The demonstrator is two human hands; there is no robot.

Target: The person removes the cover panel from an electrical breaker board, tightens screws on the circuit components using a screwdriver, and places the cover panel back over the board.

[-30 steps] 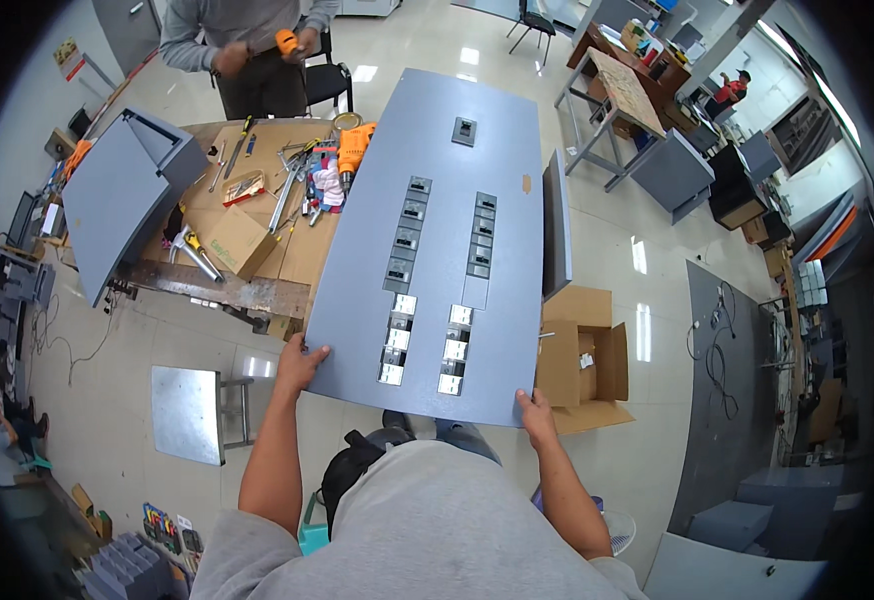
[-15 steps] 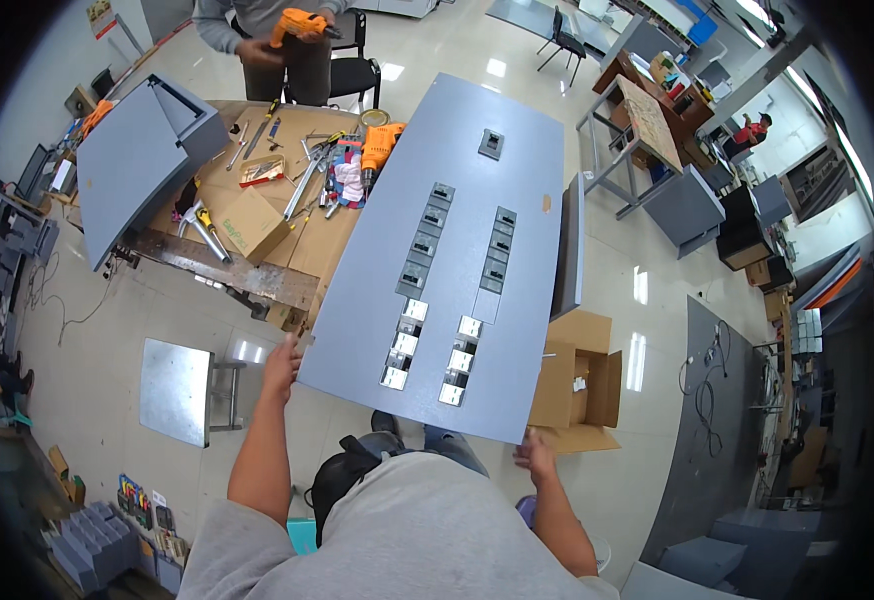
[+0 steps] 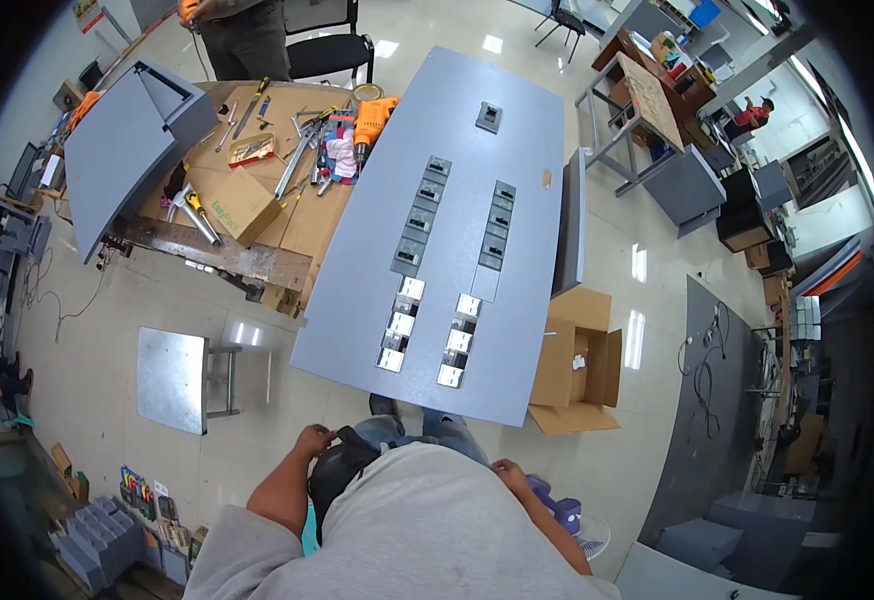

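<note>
My left hand (image 3: 316, 441) is drawn back to my waist, fingers curled in at the edge of a black bag (image 3: 340, 474). Whether it grips the bag is too small to tell. At my right side, my right hand (image 3: 510, 474) rests by the hem of my grey shirt (image 3: 427, 510), its fingers also curled; anything in them is hidden. In front of me, apart from both hands, lies a large grey metal panel (image 3: 357, 310). Dark breakers (image 3: 419, 220) and, nearer me, white-labelled breakers (image 3: 458, 341) sit in two rows on it. A single breaker (image 3: 489, 117) is near its far end.
Left of the panel, a cardboard-covered bench (image 3: 307, 200) carries an orange drill (image 3: 372, 125), hand tools, a carton (image 3: 245, 205) and a grey metal enclosure (image 3: 132, 160). A stool (image 3: 173, 380) stands nearer left, an open cardboard box (image 3: 577, 360) at right. Another person (image 3: 247, 40) stands beyond the bench.
Both my hands have come away from the near corners of the panel and back to my waist. The person beyond the bench has moved left with an orange drill.
</note>
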